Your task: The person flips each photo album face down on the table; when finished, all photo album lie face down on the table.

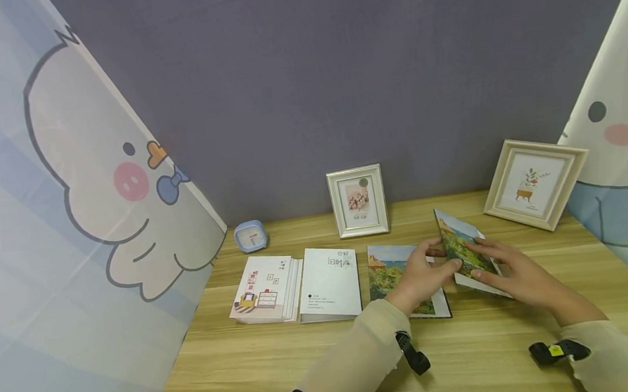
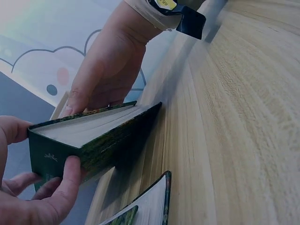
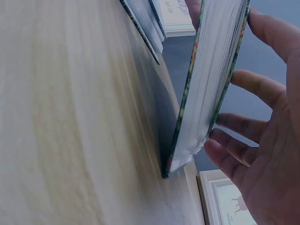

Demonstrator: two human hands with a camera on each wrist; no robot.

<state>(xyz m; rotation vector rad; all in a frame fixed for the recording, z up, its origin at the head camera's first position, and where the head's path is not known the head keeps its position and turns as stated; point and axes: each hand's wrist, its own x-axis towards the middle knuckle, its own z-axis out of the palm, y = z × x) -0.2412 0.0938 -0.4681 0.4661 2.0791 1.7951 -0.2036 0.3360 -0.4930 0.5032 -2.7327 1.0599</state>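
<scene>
A thick book (image 1: 462, 247) with a landscape cover is held tilted above the right part of the table. My left hand (image 1: 420, 276) grips it by its dark green spine (image 2: 51, 157), thumb on one side and fingers on the other. The fingers of my right hand (image 1: 522, 275) rest on the upper cover; in the right wrist view they touch it near the page edges (image 3: 208, 89), slightly bent and spread. A similar landscape-covered book (image 1: 387, 267) lies on the table, partly hidden by my left hand and wrist.
Left of these lie a white book (image 1: 328, 280) with dark lettering and another white-covered book (image 1: 260, 285) with a furniture drawing. Behind stand a blue clock (image 1: 250, 236), a small picture frame (image 1: 358, 202) and a larger picture frame (image 1: 534, 183) at right. Printed cloth walls enclose the table.
</scene>
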